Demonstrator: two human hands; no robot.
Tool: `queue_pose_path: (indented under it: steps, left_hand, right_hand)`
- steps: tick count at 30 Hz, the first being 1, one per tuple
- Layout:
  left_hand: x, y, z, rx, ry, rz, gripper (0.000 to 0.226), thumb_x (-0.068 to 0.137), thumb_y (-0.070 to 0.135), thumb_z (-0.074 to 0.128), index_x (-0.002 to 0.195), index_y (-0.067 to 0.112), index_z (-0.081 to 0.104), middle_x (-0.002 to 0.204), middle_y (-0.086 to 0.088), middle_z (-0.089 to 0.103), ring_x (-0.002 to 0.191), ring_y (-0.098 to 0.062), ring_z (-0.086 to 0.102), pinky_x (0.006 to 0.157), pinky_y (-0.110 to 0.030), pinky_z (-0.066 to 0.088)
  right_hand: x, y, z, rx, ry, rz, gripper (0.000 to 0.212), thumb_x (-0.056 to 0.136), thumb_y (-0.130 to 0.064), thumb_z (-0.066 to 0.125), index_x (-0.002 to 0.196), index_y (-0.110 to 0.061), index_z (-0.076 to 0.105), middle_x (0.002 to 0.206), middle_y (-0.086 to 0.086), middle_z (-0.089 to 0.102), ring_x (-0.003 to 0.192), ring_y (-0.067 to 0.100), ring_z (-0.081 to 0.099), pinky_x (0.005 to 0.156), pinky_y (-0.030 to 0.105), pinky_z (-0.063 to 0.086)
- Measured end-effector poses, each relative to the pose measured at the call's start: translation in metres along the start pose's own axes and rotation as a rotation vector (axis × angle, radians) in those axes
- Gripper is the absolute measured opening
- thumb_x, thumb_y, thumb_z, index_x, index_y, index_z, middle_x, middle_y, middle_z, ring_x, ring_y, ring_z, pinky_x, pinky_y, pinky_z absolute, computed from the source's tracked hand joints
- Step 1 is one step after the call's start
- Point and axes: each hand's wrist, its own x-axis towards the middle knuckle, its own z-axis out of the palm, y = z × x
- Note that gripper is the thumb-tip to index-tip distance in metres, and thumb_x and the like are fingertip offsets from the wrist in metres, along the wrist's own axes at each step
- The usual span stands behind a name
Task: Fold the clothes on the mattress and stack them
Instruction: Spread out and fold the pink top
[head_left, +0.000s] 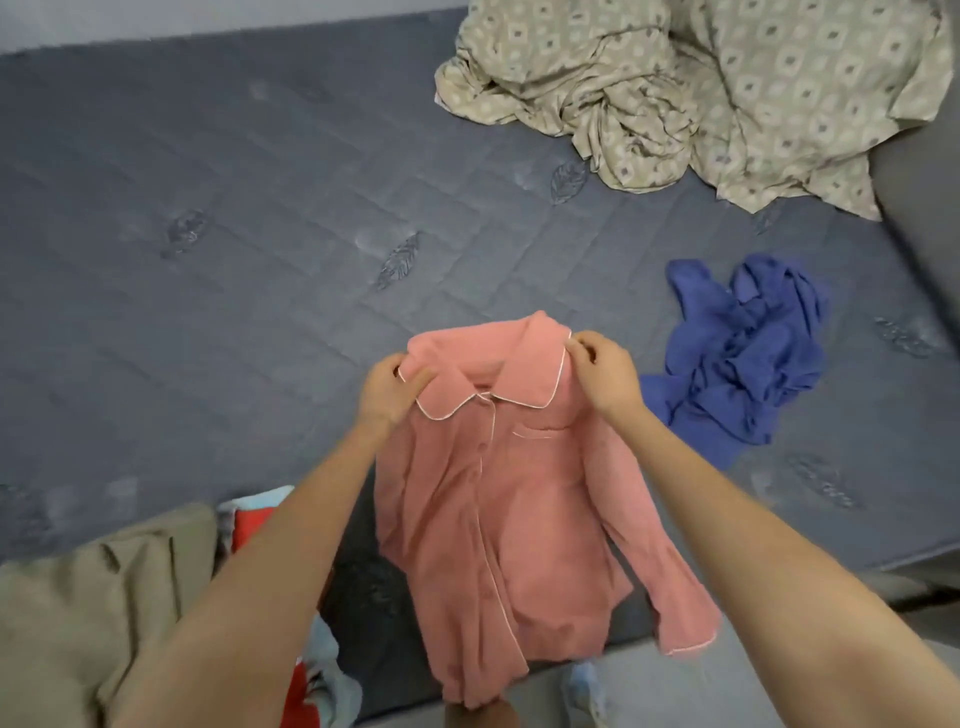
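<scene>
Grey quilted mattress (208, 260); limp pink shirt (498, 509), white piping.

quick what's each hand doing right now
Left hand: pinching the pink shirt by one shoulder.
Right hand: pinching the pink shirt by the other shoulder.

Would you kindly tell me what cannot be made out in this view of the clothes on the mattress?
Red and light-blue garment: head view, mostly hidden by the left forearm and tan cloth.
Tan cloth: cut off by left and bottom edges.
Patterned sheet: cut off by the top edge.
Blue garment: crumpled, type unclear.
</scene>
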Motion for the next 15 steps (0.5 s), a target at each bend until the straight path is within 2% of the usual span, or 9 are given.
queue_pose_path:
  steps: [3, 5, 7, 8, 10, 12, 15]
  left_hand:
    - [0.043, -0.03, 0.025, -0.034, 0.083, -0.024, 0.036, 0.081, 0.029, 0.077, 0.067, 0.01, 0.05, 0.062, -0.002, 0.047, 0.064, -0.021, 0.038, 0.059, -0.034, 0.031]
    - [0.066, -0.044, 0.038, -0.032, 0.136, -0.001, 0.038, 0.082, 0.027, 0.076, 0.064, 0.017, 0.044, 0.06, 0.003, 0.044, 0.064, -0.02, 0.038, 0.06, -0.032, 0.03]
    - [0.082, -0.058, 0.048, 0.019, 0.156, 0.022, 0.024, 0.083, 0.028, 0.075, 0.08, 0.014, 0.056, 0.077, -0.002, 0.054, 0.075, -0.025, 0.048, 0.071, -0.036, 0.04]
    - [0.088, -0.065, 0.052, 0.091, 0.16, 0.032, 0.029, 0.083, 0.031, 0.074, 0.1, 0.012, 0.061, 0.096, -0.008, 0.058, 0.091, -0.028, 0.053, 0.083, -0.04, 0.043]
    - [0.095, -0.077, 0.063, 0.262, 0.143, 0.058, 0.055, 0.083, 0.038, 0.071, 0.13, 0.015, 0.054, 0.131, -0.012, 0.049, 0.12, -0.027, 0.047, 0.103, -0.044, 0.036]
    - [0.094, -0.08, 0.08, 0.347, 0.097, 0.169, 0.057, 0.084, 0.038, 0.07, 0.133, 0.016, 0.052, 0.139, -0.012, 0.044, 0.128, -0.027, 0.041, 0.11, -0.048, 0.031]
    - [0.087, -0.076, 0.116, 0.408, -0.06, 0.327, 0.043, 0.092, 0.031, 0.061, 0.13, 0.012, 0.057, 0.137, -0.011, 0.048, 0.133, -0.03, 0.038, 0.111, -0.048, 0.028]
  right_hand:
    - [0.033, 0.021, 0.032, 0.014, 0.046, -0.04, 0.024, 0.1, -0.024, 0.053, 0.094, -0.008, 0.069, 0.093, 0.01, 0.07, 0.09, 0.028, 0.061, 0.078, 0.033, 0.041]
    - [0.054, 0.033, 0.049, 0.035, 0.049, -0.072, 0.02, 0.098, -0.022, 0.057, 0.105, -0.01, 0.072, 0.1, 0.012, 0.07, 0.095, 0.027, 0.061, 0.084, 0.03, 0.042]
    - [0.066, 0.052, 0.06, 0.006, 0.044, -0.059, 0.026, 0.095, -0.023, 0.062, 0.119, -0.012, 0.068, 0.108, 0.013, 0.066, 0.102, 0.027, 0.058, 0.091, 0.029, 0.04]
    - [0.069, 0.065, 0.063, -0.018, 0.051, -0.032, 0.031, 0.094, -0.024, 0.063, 0.124, -0.014, 0.065, 0.114, 0.012, 0.064, 0.107, 0.027, 0.055, 0.095, 0.03, 0.038]
    - [0.067, 0.094, 0.066, -0.046, 0.063, 0.051, 0.039, 0.092, -0.028, 0.066, 0.129, -0.016, 0.061, 0.126, 0.009, 0.061, 0.118, 0.027, 0.051, 0.104, 0.035, 0.037]
    - [0.059, 0.123, 0.068, -0.08, 0.05, 0.113, 0.043, 0.091, -0.031, 0.067, 0.131, -0.016, 0.06, 0.131, 0.007, 0.06, 0.123, 0.028, 0.049, 0.107, 0.04, 0.036]
    - [0.049, 0.156, 0.072, -0.139, 0.007, 0.187, 0.051, 0.089, -0.043, 0.068, 0.132, -0.019, 0.059, 0.131, 0.008, 0.059, 0.124, 0.028, 0.049, 0.108, 0.043, 0.037]
